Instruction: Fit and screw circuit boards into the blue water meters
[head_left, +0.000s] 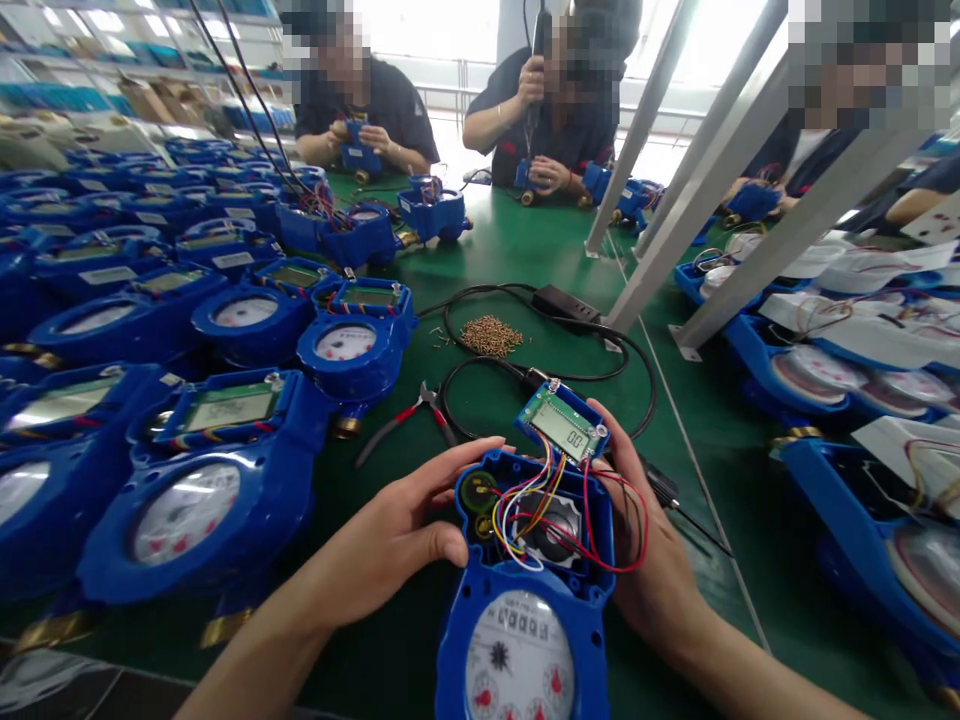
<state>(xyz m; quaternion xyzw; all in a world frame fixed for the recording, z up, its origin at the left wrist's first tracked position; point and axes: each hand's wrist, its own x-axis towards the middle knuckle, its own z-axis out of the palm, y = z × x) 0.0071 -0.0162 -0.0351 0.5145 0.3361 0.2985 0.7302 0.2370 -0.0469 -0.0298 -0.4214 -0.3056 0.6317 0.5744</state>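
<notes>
A blue water meter [592,640] is in front of me, its round dial [519,650] facing up and its upper compartment uncovered. My left hand [397,530] grips the housing's left side, thumb at the near edge. Around the right side is my right hand [652,555], its fingers partly hidden behind the housing and wires. A display module [564,425] with a lit LCD rests tilted at the compartment's far edge, close to my right fingertips. Red, yellow, white and dark wires [525,500] run from it into the compartment.
Red-handled cutters [405,420], a pile of small screws [491,336] and a looped black cable [645,365] lie beyond the meter. Rows of blue meters [187,490] crowd the left; open ones [847,480] line the right. Metal posts [697,180] rise at right. Co-workers [367,110] sit opposite.
</notes>
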